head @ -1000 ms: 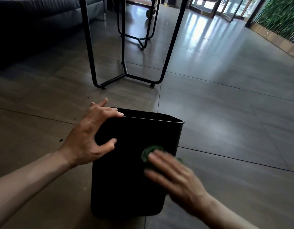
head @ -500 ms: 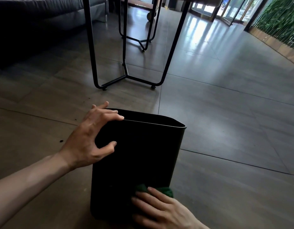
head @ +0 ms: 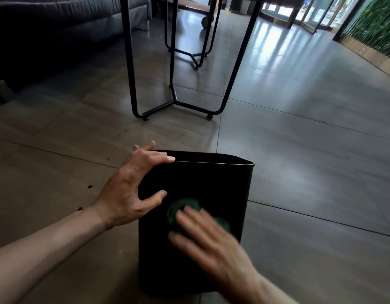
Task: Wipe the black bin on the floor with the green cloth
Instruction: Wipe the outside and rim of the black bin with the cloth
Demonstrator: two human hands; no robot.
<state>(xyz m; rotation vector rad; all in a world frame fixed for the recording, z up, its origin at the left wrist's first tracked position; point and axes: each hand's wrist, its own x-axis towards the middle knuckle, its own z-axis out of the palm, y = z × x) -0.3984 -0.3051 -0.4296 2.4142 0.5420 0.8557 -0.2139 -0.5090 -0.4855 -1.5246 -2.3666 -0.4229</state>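
In the head view, the black bin (head: 222, 185) is standing on the tiled floor (head: 299, 172) in the near middle, the left hand (head: 130, 191) is keeping its grip clamped on the bin's near left rim corner, and the blurred right hand (head: 213, 242), fingers straight and apart, is pressing the green cloth (head: 178, 208) on the bin's near wall.

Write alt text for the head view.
A person's right hand, blurred, presses a green cloth flat against the near side of a black bin standing on a tiled floor. The left hand grips the bin's top left corner; black metal table legs stand behind.
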